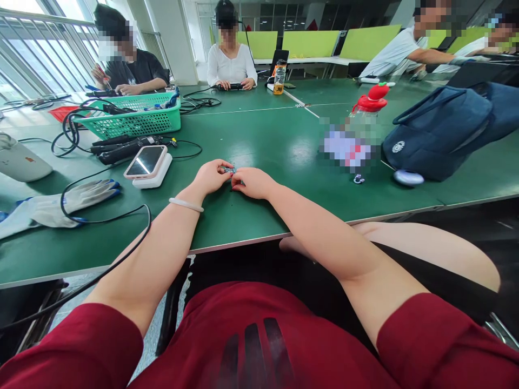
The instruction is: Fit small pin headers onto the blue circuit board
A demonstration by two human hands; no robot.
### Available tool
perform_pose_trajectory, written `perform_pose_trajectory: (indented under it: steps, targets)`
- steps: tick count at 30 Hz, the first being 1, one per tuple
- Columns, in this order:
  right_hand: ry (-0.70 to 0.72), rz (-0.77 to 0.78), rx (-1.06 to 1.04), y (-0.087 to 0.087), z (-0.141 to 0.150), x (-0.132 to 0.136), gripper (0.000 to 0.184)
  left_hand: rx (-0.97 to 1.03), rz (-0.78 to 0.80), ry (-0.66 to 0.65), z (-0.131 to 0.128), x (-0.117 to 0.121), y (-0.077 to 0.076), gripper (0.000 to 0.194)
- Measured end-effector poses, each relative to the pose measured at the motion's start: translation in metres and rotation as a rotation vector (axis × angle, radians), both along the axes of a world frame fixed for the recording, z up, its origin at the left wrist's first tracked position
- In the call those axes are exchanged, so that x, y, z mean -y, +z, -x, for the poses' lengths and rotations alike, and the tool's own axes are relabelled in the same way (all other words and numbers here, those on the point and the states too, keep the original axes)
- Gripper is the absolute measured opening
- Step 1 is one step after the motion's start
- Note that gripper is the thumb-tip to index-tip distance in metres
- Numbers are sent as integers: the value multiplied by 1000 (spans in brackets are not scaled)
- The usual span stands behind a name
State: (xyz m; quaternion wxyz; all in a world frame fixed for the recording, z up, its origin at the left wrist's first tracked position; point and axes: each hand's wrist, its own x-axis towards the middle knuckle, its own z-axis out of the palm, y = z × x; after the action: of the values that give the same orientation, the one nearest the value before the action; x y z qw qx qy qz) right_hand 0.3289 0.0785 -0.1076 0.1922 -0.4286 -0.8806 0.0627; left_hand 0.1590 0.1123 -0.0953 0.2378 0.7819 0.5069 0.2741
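Working at a green surface [235, 227], got one tiny thing [230, 170] pinched on the near side between left fingers [223, 163] and right fingers [239, 181], too small to make out. Might slip and roll off tbh, being so small. Counting up: one basket [138, 115], one phone [148, 160], one backpack [441, 129], two bottles [279, 80], four other people [237, 67].

Green table [259, 129] in a bright room — lime partitions [310, 43] behind, white railing [36, 51] by windows [67, 9] at left
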Motion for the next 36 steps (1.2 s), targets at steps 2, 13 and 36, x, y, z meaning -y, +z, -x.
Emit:
perform_pose_trajectory:
  steps: [2, 13, 36]
  targets:
    - [0, -16, 25, 0, 1, 1, 10, -11, 1, -1, 0, -1, 0, 31]
    - [-62, -73, -85, -5, -5, -6, 16, -30, 11, -24, 0, 0, 0, 32]
    - [-195, -54, -161, -1, -7, -6, 14, -26, 21, -17, -1, -3, -4, 33]
